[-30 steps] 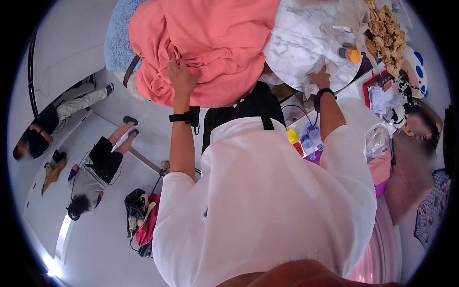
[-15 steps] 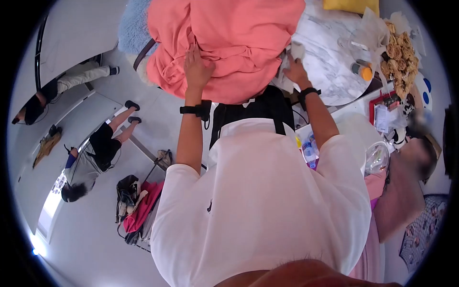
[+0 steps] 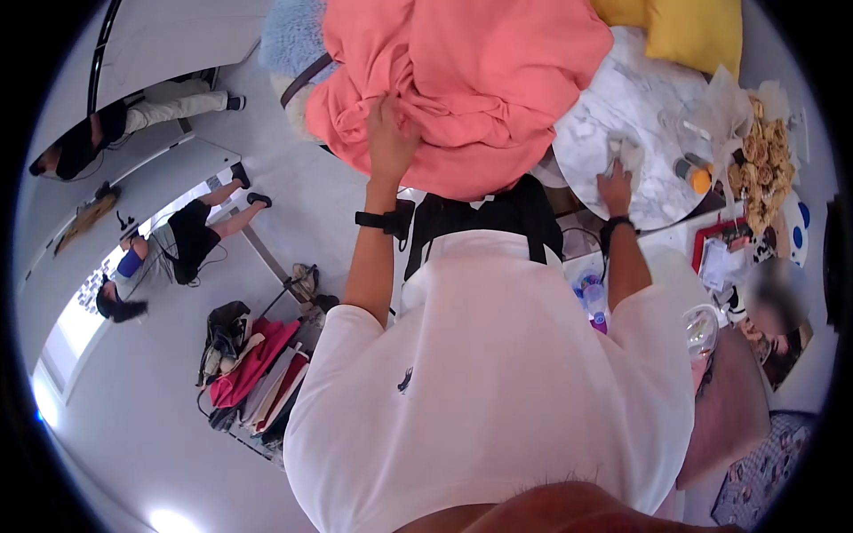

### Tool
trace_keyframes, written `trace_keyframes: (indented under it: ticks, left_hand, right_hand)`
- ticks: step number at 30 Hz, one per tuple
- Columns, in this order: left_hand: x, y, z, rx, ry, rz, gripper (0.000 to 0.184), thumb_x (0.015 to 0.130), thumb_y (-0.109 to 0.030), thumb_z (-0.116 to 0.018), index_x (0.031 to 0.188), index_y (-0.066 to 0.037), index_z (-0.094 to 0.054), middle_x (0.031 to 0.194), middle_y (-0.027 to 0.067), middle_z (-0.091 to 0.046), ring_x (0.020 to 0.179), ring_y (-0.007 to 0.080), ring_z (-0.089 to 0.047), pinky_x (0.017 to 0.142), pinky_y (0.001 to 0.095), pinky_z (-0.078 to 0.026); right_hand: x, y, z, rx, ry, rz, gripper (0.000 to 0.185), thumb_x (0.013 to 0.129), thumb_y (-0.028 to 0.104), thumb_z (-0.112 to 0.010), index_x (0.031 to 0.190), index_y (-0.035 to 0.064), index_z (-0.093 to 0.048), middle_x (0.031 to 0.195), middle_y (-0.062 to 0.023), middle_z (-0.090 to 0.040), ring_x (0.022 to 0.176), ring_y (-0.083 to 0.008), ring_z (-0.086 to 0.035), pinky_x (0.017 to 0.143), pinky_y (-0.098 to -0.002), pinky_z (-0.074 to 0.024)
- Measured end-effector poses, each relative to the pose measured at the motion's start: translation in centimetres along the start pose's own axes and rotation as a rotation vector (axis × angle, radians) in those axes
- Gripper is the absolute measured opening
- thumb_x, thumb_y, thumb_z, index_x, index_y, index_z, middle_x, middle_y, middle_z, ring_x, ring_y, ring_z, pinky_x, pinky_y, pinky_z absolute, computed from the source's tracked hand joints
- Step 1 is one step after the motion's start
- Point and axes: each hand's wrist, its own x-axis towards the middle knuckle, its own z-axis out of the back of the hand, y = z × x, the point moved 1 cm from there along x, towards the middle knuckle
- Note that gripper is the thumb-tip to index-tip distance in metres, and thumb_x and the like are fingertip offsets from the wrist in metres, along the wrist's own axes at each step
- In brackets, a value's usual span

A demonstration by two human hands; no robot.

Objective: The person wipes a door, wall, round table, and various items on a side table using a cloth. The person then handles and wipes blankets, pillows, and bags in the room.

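Observation:
A large coral-pink cloth (image 3: 498, 80) lies bunched in front of me. On its left part rests my left hand (image 3: 391, 142), fingers apart, holding nothing. Right of the cloth is a round marble-patterned table (image 3: 613, 84). There my right hand (image 3: 615, 188) presses a pale grey crumpled cloth (image 3: 627, 149) against the tabletop, with fingers over its near side. Toward the table's right edge lie a bottle with an orange cap (image 3: 699, 181) and a clear plastic item (image 3: 680, 129).
Dried roses (image 3: 766, 164) and a red tray (image 3: 706, 240) are at the right. Yellow cushions (image 3: 697, 35) lie behind the table, a blue fluffy cushion (image 3: 293, 40) at the left. Two people (image 3: 191, 235) are at the far left, near a rack of clothes (image 3: 253, 364).
My right hand and the grey cloth have moved from the table's left edge farther onto its top. My left hand stays on the coral cloth. The view has shifted, showing more yellow cushion.

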Motion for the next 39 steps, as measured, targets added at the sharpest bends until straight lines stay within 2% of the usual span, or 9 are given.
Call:
trace_keyframes:
  ticks: [3,8,16,21,26,29,33,35,39]
  left_hand:
    - [-0.5,0.2,-0.1,-0.108,0.130,0.126,0.067,0.079,-0.016,-0.066,0.140,-0.001,-0.043,0.140,0.0264,-0.047,0.132,0.0418,-0.043,0.111,0.0493,-0.034]
    - [-0.7,1.6,-1.2,-0.023,0.109,-0.020,0.065,0.078,-0.017,-0.065,0.137,0.001,-0.045,0.137,0.0303,-0.048,0.126,0.0454,-0.048,0.104,0.0510,-0.040]
    - [-1.3,1.9,-3.1,0.122,0.123,-0.064,0.071,0.075,-0.018,-0.065,0.139,0.001,-0.042,0.136,0.0308,-0.048,0.127,0.0478,-0.044,0.105,0.0539,-0.038]
    - [-2.0,1.9,-3.8,0.091,0.191,-0.005,0.070,0.073,-0.018,-0.066,0.136,0.000,-0.043,0.137,0.0301,-0.048,0.129,0.0464,-0.043,0.108,0.0530,-0.035]
    - [-3.1,1.1,-3.5,0.225,0.068,-0.118,0.072,0.069,-0.020,-0.071,0.134,0.001,-0.047,0.127,0.0269,-0.054,0.120,0.0433,-0.051,0.102,0.0496,-0.041]
    - [-3.6,1.0,-3.0,0.086,0.147,-0.091,0.072,0.068,-0.019,-0.069,0.134,-0.004,-0.046,0.125,0.0253,-0.055,0.117,0.0432,-0.051,0.100,0.0531,-0.041]
    - [-4.4,0.9,-3.3,0.147,0.216,-0.078,0.072,0.066,-0.022,-0.070,0.132,-0.003,-0.048,0.122,0.0238,-0.057,0.115,0.0417,-0.053,0.097,0.0519,-0.042]
    - [-4.9,1.0,-3.8,0.238,0.295,-0.110,0.072,0.064,-0.025,-0.072,0.129,-0.004,-0.050,0.118,0.0223,-0.058,0.114,0.0403,-0.054,0.096,0.0503,-0.043]
    - [-3.8,-0.5,-3.9,0.262,0.362,-0.132,0.070,0.065,-0.025,-0.072,0.128,-0.002,-0.051,0.119,0.0233,-0.059,0.113,0.0403,-0.055,0.096,0.0500,-0.045]
  right_hand:
    - [-3.9,4.7,-1.9,-0.007,0.014,0.049,0.072,0.079,0.030,-0.066,0.145,0.0147,-0.042,0.139,-0.0342,-0.042,0.118,-0.0505,-0.053,0.096,-0.0530,-0.0475]
    - [-2.1,10.1,0.4,0.033,0.072,0.123,0.070,0.080,0.030,-0.065,0.145,0.0198,-0.041,0.140,-0.0362,-0.038,0.114,-0.0511,-0.055,0.095,-0.0516,-0.0487]
    - [7.1,7.5,2.3,0.021,0.052,0.078,0.070,0.081,0.034,-0.066,0.145,0.0174,-0.043,0.137,-0.0380,-0.041,0.119,-0.0491,-0.053,0.099,-0.0504,-0.0471]
    - [1.5,6.4,-0.6,0.019,0.114,0.122,0.072,0.080,0.033,-0.067,0.146,0.0185,-0.040,0.141,-0.0346,-0.039,0.122,-0.0504,-0.049,0.098,-0.0525,-0.0477]
    - [-5.0,7.7,-2.3,-0.034,0.149,0.159,0.079,0.079,0.033,-0.068,0.149,0.0207,-0.035,0.146,-0.0315,-0.033,0.116,-0.0500,-0.055,0.096,-0.0525,-0.0490]
    - [-4.3,7.6,-1.8,-0.049,0.259,0.155,0.088,0.079,0.038,-0.067,0.154,0.0223,-0.024,0.146,-0.0390,-0.029,0.121,-0.0530,-0.050,0.101,-0.0525,-0.0448]
    - [1.6,6.5,-0.3,0.033,0.127,-0.086,0.095,0.079,0.041,-0.066,0.155,0.0122,-0.016,0.146,-0.0440,-0.025,0.128,-0.0541,-0.043,0.106,-0.0511,-0.0407]
    - [4.7,6.1,0.5,0.095,0.113,-0.234,0.098,0.078,0.041,-0.067,0.155,0.0100,-0.014,0.145,-0.0431,-0.026,0.122,-0.0538,-0.050,0.104,-0.0499,-0.0432]
    - [4.2,6.9,1.0,0.127,0.131,-0.190,0.100,0.078,0.042,-0.069,0.154,0.0072,-0.014,0.144,-0.0441,-0.027,0.123,-0.0543,-0.049,0.105,-0.0485,-0.0426]
